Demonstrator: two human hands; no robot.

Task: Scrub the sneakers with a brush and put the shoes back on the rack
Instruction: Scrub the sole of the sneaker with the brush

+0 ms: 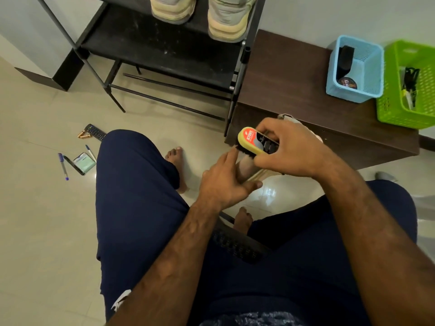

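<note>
Seated person, viewed from above, legs in dark blue trousers. The left hand [226, 180] grips the underside of a sneaker [249, 165], which is mostly hidden between both hands; only a pale strip of it shows. The right hand [292, 151] is closed around a yellow-backed brush [255, 141], whose dark bristles rest on the sneaker just above the left fingertips. Beyond the brush stands a dark wooden tabletop [282, 74] carrying a blue basket [355, 69] and, beside that, a green basket [407, 85]. Left of the tabletop and touching it is the black rack [164, 50], with two pale sneakers [200, 12] on an upper shelf. On the floor [35, 208], well left of the brush, lie pens [63, 165], a remote [95, 131] and batteries [83, 134].
</note>
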